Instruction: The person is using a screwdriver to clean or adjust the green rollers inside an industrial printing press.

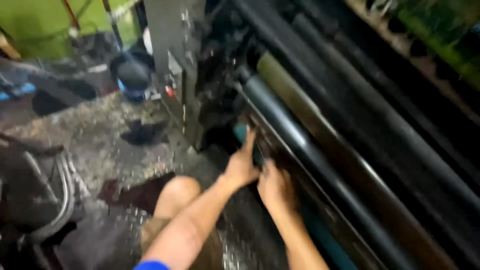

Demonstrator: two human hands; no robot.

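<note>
Both hands were seen low at the front of a large machine, close together and almost touching each other. The left hand (241,167) was stretched forward with its fingers (248,137) extended and open, laid against a small teal part (242,132) at the lower edge of the machine, just beside the end of a long dark roller (295,137). The right hand (274,187) was placed just under the roller, its fingers curled against the dark edge there; whether something was grasped could not be told, because the picture was blurred. An olive roller (300,107) was lying parallel, directly behind the dark one. A bare knee (178,192) was seen to the left of the arms, above a speckled grey floor (100,135).
</note>
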